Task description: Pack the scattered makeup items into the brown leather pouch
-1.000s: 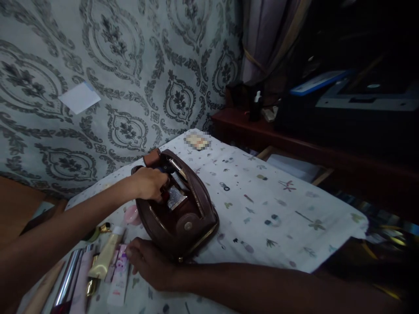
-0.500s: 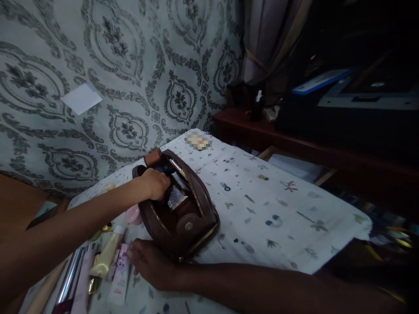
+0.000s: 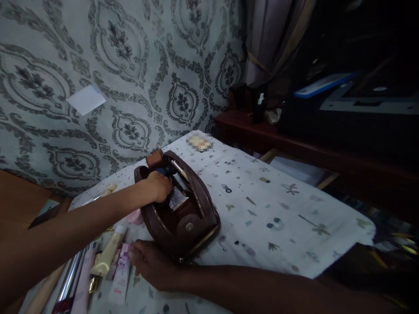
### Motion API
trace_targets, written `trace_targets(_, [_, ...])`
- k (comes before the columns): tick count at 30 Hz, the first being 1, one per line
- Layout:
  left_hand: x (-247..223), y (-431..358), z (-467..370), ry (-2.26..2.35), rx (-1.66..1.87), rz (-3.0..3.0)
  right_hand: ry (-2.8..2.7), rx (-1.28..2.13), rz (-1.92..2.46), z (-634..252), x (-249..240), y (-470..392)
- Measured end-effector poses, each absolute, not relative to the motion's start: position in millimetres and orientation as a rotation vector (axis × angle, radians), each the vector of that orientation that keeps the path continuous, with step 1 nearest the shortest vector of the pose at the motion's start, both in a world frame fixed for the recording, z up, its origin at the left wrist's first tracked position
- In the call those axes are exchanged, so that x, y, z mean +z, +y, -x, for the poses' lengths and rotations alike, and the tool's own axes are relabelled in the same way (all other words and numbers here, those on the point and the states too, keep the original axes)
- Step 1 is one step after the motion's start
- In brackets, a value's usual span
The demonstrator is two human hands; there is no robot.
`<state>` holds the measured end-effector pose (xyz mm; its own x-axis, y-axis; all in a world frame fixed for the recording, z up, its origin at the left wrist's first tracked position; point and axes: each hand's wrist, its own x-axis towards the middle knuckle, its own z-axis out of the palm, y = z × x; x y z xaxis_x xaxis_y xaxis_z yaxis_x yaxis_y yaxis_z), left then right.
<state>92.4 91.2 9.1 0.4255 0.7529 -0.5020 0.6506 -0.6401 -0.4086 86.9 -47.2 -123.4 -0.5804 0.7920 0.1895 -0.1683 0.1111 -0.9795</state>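
Observation:
My left hand (image 3: 159, 186) is down inside an unzipped dark brown toiletry bag (image 3: 199, 220), its fingers curled and partly hidden; what they hold, if anything, does not show. Next to it in the bag are a glittery silver item (image 3: 178, 198), a pale tube (image 3: 181, 181) and a slim stick with a metallic end (image 3: 180, 168). My right hand (image 3: 152, 264) rests on the cloth by the bag's near side, fingers curled in with nothing visible in them. Beside its fingertips lies a pink-and-white tube (image 3: 120, 272).
Left of the bag lie a cream tube (image 3: 109, 253), a silver cylinder (image 3: 70, 274), a pink rounded item (image 3: 135, 216) and several other cosmetics. A blurred card (image 3: 200, 142) lies at the table's far end. A reddish-brown desk (image 3: 242, 124) with an open drawer (image 3: 294, 170) stands behind.
The view has shifted slightly, moving the scene a little right and down. My left hand stays in the bag, and my right hand remains by the tube.

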Motion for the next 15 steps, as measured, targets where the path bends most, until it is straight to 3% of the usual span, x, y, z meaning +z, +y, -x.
trace_targets(15, [40,80,-107,-1.261,1.246,2.34,-1.673,1.58,0.709,-90,-117,-46])
